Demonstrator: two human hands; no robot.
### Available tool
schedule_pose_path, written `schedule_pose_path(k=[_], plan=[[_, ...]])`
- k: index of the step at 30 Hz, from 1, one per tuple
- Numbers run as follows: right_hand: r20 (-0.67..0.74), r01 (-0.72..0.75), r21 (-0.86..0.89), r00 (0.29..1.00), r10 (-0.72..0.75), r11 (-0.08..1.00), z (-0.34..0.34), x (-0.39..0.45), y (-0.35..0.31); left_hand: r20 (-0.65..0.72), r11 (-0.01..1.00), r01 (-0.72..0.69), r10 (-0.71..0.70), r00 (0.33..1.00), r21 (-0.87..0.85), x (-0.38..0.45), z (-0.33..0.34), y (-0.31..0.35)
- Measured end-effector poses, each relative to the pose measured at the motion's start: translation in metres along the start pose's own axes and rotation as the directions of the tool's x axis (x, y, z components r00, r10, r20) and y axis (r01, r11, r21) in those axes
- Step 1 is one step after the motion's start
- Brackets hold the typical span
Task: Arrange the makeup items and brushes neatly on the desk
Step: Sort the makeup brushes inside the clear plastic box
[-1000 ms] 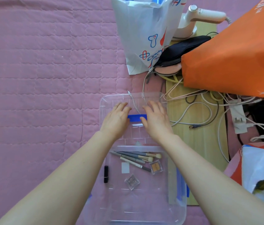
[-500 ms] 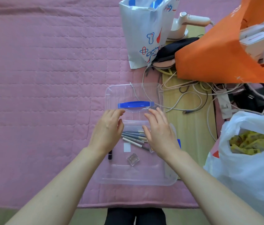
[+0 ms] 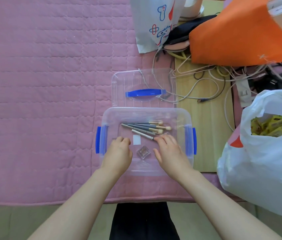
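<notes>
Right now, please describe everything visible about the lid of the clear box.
The lid is clear plastic, ribbed, with a blue handle across its middle. It lies flat on the pink quilt, just beyond the open clear box. Its right edge reaches the wooden board. White cables show across it. Neither hand touches it.

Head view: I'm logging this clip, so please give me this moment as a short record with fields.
container: clear bin, open, on pink quilt
lid: clear lid with blue handle, lying beyond the bin
contents: makeup brushes bunched together; small clear case; white label
left hand: inside bin, fingers curled, what it holds is hidden
right hand: inside bin, fingertips at the brush handles
</notes>
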State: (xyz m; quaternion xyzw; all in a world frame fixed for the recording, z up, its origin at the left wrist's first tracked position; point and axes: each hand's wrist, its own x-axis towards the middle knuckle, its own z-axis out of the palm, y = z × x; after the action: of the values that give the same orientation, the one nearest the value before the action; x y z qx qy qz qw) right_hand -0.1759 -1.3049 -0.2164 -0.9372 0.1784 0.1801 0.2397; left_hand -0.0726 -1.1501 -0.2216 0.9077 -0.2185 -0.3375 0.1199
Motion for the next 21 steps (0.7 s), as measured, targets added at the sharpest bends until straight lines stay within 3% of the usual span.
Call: schedule_pose_path(k=[4,8,14,21], plan=[[0.139,-0.090,-0.037,0.986,0.095,0.995,0.011,0.014,0.008,0.110,0.991,0.127,-0.130,0.985,0.040,0.017,0.009,0.002],[0.212,-0.133,-0.081,0.966,0.147,0.988,0.013,0.026,0.017,0.143,0.988,0.101,-0.118,0.983,0.120,0.029,0.016,0.002],[0.252,-0.103,-0.140,0.958,0.136,0.985,0.015,0.040,0.018,0.127,0.957,0.066,-0.105,0.986,0.281,0.040,0.018,0.012],[0.196,-0.008,-0.154,0.980,0.038,0.988,0.024,0.059,0.008,0.143,0.878,0.235,-0.319,0.937,0.416,0.057,0.031,0.014]])
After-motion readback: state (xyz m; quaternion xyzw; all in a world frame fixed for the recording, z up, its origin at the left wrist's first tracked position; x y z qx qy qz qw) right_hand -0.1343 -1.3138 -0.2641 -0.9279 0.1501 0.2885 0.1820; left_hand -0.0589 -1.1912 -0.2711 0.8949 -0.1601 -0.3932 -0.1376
